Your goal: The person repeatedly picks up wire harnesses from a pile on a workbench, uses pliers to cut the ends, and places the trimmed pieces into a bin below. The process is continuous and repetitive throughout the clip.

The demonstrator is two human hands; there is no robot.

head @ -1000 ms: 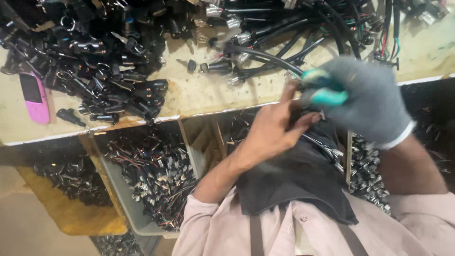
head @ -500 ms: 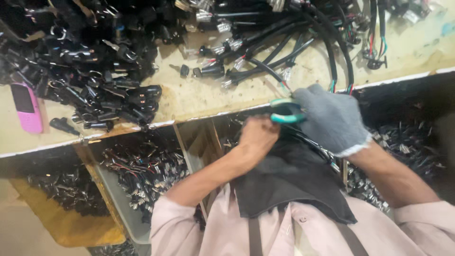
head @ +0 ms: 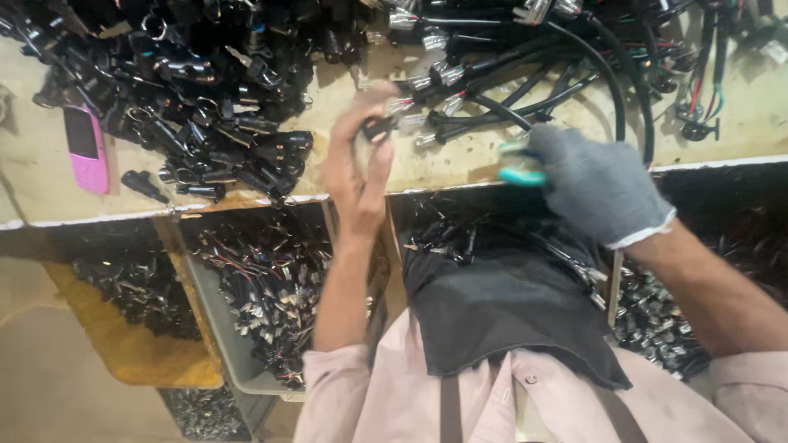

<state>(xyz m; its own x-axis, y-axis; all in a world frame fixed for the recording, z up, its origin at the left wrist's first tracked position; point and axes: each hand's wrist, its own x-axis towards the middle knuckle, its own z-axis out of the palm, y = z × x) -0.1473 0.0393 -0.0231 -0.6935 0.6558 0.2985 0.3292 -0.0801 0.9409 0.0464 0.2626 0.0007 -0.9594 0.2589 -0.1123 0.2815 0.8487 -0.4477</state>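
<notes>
My bare left hand point(head: 357, 168) is raised over the bench edge and pinches a small black connector piece point(head: 379, 127) between thumb and fingers. My right hand point(head: 595, 180), in a grey knit glove, grips a tool with teal handles point(head: 519, 162) just right of the left hand. The two hands are apart. Black cables with metal-tipped connectors point(head: 460, 90) lie on the worn wooden bench point(head: 484, 152) right behind both hands. A dark cloth point(head: 509, 303) covers my lap.
A big heap of black connectors point(head: 213, 90) fills the bench's left part, with a pink phone point(head: 85, 148) beside it. Below the bench stand a grey bin point(head: 263, 287) and a yellow tray point(head: 131, 328) of wired parts; more parts point(head: 657, 320) lie at right.
My left hand has lifted from my lap up to the bench with a small black piece. The gloved right hand has pulled away from it, to the right.
</notes>
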